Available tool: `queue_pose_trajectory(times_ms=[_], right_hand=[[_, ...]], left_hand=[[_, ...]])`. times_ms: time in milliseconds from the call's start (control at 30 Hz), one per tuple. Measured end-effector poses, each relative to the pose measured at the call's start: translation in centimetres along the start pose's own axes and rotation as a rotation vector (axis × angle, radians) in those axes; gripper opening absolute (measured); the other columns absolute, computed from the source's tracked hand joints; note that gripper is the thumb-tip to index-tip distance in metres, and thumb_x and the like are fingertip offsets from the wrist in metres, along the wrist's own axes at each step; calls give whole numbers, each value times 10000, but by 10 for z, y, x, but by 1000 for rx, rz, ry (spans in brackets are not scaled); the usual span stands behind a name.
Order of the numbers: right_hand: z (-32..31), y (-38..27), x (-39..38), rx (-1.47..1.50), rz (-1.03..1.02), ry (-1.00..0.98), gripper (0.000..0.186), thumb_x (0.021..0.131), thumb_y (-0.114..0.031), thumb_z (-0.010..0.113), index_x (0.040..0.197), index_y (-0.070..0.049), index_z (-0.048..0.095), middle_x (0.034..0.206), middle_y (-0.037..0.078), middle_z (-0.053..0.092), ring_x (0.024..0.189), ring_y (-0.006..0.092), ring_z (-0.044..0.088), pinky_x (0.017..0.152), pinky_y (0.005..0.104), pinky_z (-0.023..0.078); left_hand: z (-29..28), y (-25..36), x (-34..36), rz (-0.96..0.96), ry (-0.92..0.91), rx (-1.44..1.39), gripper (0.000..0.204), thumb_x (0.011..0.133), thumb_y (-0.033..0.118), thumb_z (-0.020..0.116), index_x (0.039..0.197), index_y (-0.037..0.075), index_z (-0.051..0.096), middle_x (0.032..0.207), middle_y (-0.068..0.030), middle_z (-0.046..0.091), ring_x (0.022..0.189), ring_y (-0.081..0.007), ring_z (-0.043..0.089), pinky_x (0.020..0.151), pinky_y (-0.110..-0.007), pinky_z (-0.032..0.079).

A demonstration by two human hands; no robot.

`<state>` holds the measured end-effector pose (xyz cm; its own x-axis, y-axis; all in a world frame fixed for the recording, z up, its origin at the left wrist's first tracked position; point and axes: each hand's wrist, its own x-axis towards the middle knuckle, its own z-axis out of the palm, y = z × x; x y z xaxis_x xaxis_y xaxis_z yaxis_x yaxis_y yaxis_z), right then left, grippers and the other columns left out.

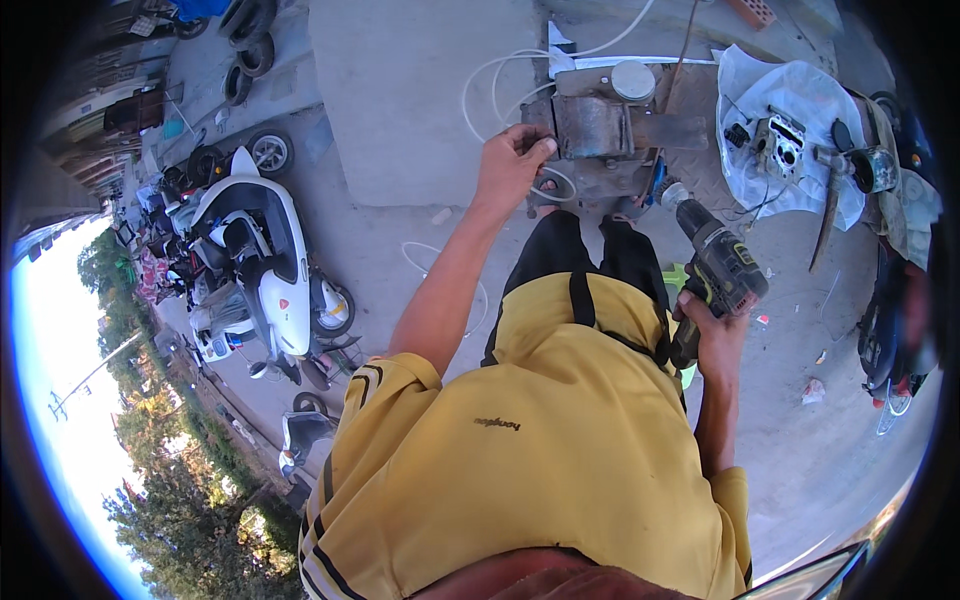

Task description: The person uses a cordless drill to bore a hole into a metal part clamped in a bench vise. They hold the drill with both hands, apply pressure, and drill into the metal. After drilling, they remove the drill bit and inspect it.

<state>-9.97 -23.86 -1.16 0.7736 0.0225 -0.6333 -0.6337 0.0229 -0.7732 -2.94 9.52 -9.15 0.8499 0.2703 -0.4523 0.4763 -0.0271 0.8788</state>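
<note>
My right hand [712, 325] is wrapped around the grip of a dark cordless drill [722, 262]. The drill's chuck points up and left, toward a rusty metal bench vise [592, 128]. Beside the vise's left end is my left hand [515, 160], thumb and fingers pinched together. Whatever lies between those fingertips is too small and dark to make out. A thin clear hose [468, 100] loops around behind this hand and hangs down past the vise. On top of the vise's far side stands a round, pale-lidded tin [633, 80].
To the right, a metal engine part [782, 145] lies on a white plastic sheet [740, 85], with a hammer-like tool [832, 190] at its edge. A white scooter [280, 270] stands on the left, near stacked tyres [255, 55]. Small litter [813, 391] dots the concrete.
</note>
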Motion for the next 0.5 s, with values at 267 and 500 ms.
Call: queue_pose_trajectory(times_ms=[267,500], right_hand=[[-8,0,3,35,5,-15,411,834,83,746,1227,22,640,970,68,697,759,159,670,675,327,550],[-12,-1,12,-8,10,-51,407,835,82,743,1222,30,626,1015,87,695,741,159,666,659,325,570]], left_hand=[[-11,-24,5,-40,-45,-275,269,1017,53,620,1231,-86,703,927,-73,696,783,-140,654,747,-300,569],[-7,-23,-3,-50,-44,-372,339,988,31,682,1297,-107,662,947,-94,702,820,-172,675,789,-331,578]])
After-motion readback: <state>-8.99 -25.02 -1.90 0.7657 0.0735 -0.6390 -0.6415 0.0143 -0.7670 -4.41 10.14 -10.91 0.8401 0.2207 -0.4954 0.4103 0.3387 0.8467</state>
